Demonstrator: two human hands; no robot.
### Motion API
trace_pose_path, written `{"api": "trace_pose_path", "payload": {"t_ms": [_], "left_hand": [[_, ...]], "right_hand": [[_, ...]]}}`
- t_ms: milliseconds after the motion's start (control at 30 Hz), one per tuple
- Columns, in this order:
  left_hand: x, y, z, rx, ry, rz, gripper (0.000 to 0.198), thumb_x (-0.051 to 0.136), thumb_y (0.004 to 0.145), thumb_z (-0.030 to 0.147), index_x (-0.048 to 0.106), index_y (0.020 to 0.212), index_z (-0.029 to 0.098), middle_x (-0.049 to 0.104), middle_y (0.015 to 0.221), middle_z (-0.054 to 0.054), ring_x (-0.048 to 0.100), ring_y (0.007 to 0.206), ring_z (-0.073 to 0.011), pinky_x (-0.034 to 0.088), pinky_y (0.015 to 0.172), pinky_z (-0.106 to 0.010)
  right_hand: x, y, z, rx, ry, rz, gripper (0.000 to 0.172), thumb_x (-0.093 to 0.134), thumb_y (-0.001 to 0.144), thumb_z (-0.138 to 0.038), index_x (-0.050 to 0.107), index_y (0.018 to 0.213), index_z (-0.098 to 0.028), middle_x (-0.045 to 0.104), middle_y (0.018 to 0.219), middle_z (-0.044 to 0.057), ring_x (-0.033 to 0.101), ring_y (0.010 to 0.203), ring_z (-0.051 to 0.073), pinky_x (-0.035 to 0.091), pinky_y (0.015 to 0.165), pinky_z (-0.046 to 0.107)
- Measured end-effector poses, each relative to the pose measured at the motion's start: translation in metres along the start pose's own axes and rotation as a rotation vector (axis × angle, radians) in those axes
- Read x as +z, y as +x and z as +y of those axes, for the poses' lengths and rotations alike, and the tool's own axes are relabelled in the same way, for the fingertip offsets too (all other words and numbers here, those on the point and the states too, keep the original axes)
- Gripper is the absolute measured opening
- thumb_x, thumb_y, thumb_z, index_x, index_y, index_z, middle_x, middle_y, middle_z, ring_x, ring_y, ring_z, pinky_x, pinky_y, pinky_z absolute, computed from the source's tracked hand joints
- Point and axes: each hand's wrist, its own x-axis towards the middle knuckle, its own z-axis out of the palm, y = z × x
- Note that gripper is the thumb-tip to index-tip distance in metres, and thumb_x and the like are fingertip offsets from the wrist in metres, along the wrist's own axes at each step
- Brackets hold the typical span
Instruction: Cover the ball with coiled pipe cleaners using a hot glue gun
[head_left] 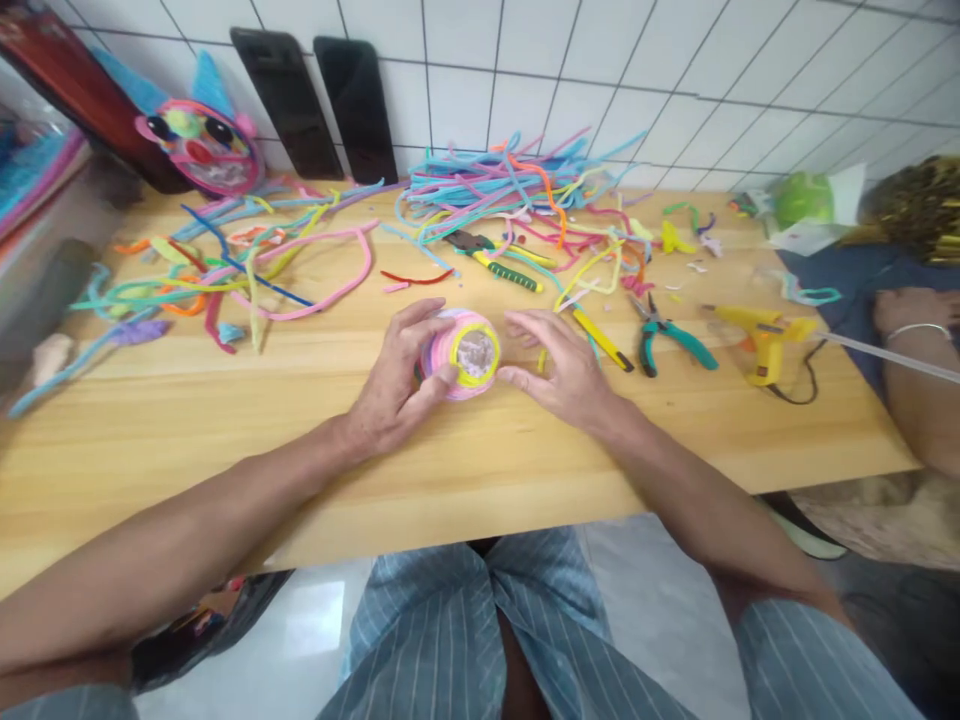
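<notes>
My left hand (405, 375) is closed around the left side of a small round pot wound with pipe cleaners (439, 352), pink and purple on its wall with a yellow ring at the rim. Its opening faces up toward me and shows something whitish inside. On the other side, my right hand (559, 368) has its fingers spread and slightly curved, the tips close to the yellow rim. Whether they touch it is hard to tell. Just beyond the right hand lies a yellow utility knife (604, 338).
Behind the pot are a heap of pipe cleaners (510, 190) and green-handled pliers (495, 262). Teal pliers (671, 338) and a yellow glue gun (769, 340) lie right. Two phones (356, 110) and a decorated face figure (206, 150) lean at the wall. Another person's arm (919, 360) rests far right.
</notes>
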Motion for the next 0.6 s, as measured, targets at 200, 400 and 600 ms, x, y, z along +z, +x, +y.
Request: {"api": "trace_pose_path", "payload": {"t_ms": [200,400,600], "left_hand": [[0.01,-0.001,-0.004,0.013,0.009,0.01,0.09,0.083,0.094,0.072,0.042,0.165,0.035,0.048,0.173,-0.019,0.049,0.167,-0.0424,0.052,0.132,-0.071],[0.012,0.001,0.0,0.053,0.037,0.095,0.094,0.096,0.085,0.061,0.047,0.162,0.036,0.058,0.168,-0.016,0.06,0.158,-0.0436,0.057,0.128,-0.071],[0.016,0.002,0.006,0.051,-0.044,0.025,0.088,0.089,0.093,0.053,0.043,0.164,0.028,0.065,0.16,-0.019,0.065,0.155,-0.0398,0.059,0.127,-0.065]], "right_hand": [[-0.056,-0.001,-0.008,0.163,-0.02,0.109,0.04,0.079,0.1,-0.056,0.083,0.131,-0.031,0.084,0.131,0.008,0.08,0.116,0.029,0.067,0.108,0.053],[-0.099,-0.065,0.012,0.566,0.057,0.518,0.036,0.084,0.09,-0.055,0.083,0.113,-0.027,0.086,0.12,0.011,0.083,0.113,0.033,0.067,0.106,0.053],[-0.139,-0.131,0.063,0.851,-0.312,1.034,0.041,0.079,0.082,-0.052,0.061,0.11,-0.029,0.074,0.142,0.026,0.071,0.135,0.043,0.056,0.119,0.059]]}}
